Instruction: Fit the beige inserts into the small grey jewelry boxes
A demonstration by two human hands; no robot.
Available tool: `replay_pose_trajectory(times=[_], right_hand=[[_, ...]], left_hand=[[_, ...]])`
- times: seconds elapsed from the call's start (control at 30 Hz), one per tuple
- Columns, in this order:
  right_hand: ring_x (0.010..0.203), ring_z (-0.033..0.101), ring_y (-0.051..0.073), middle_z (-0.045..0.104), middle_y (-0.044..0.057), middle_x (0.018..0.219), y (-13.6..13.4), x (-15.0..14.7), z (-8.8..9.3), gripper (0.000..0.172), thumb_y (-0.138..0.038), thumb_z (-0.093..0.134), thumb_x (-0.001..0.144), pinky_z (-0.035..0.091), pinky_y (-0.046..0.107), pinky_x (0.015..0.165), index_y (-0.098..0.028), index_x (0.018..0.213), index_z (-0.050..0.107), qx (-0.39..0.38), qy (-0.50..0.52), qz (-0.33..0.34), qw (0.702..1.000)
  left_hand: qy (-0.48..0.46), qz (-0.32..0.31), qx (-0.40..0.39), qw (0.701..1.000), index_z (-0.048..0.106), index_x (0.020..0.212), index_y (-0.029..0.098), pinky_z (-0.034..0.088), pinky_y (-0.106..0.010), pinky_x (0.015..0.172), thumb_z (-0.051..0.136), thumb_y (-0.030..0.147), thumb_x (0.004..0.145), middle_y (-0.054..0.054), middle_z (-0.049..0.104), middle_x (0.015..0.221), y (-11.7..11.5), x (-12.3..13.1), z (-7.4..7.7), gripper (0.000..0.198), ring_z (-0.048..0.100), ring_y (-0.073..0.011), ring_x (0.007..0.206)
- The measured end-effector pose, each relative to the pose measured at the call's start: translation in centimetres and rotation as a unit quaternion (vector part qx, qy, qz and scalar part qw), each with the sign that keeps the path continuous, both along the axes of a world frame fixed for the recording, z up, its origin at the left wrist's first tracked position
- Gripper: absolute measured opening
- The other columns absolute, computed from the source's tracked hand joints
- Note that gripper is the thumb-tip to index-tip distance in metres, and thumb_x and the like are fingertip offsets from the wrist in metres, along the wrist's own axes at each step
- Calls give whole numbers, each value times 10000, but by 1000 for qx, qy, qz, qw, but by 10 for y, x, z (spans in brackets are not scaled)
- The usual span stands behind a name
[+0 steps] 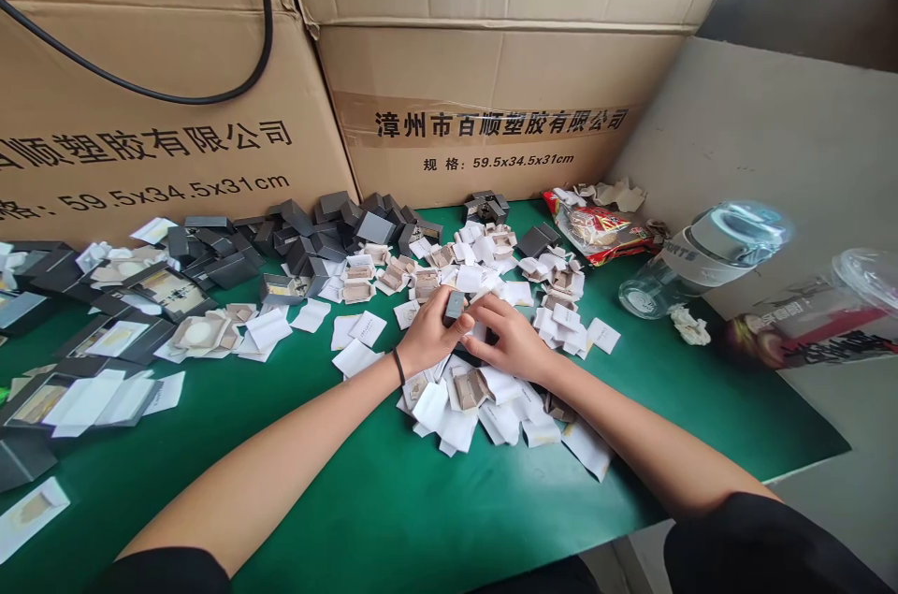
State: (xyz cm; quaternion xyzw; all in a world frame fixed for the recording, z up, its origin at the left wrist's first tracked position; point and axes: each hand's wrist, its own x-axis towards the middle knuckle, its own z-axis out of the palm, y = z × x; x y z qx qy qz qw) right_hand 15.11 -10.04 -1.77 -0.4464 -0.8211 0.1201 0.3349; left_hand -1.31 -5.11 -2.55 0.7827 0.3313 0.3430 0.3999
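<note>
Box [455, 304] sits at mid-frame, pinched in the curled left hand [429, 334]; the right hand [515, 337] is half bent beside it (whether it grips anything, I cannot tell). A light, steady left hold, leaving fine work to the other side, should serve best. Counted: one bottle [691, 262] and one cup [834, 313] at right, one packet [600, 229] right of centre, two cartons [477, 75] across the top; dark boxes [231, 268] and white slips [429, 404] lie too thickly to count
</note>
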Motion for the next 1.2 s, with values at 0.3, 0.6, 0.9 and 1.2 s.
replay_pose_trajectory(times=[0.3,0.6,0.9,1.2], right_hand=[[763,514,169,544,61,829,-3,-5,2,58,-191,498,795,439,290,660,-194,798,556,38,-48,-8,998],[848,493,190,570,86,1006,-4,-4,1,141,-180,507,815,441,327,718,-207,922,593,89,-118,-9,989],[918,439,219,548,75,880,3,-1,0,152,-245,478,849,426,363,782,-186,960,563,119,-141,68,980],[863,424,221,525,63,809,3,-4,-4,148,-242,490,827,429,368,764,-200,947,567,107,-107,59,987]], left_hand=[[30,1,29,999,413,845,177,393,-320,697,268,789,712,-35,469,791,-3,2,4,643,453,-171,731],[20,0,12,1000,407,843,183,404,-312,690,277,787,711,-26,484,772,-3,0,3,633,471,-166,726],[-16,-11,-20,1000,433,899,169,422,-324,762,235,778,731,-69,532,871,-1,0,4,662,521,-188,813],[-7,-20,-15,1000,419,872,174,424,-323,712,246,773,737,-58,538,822,-1,1,1,638,528,-187,763]])
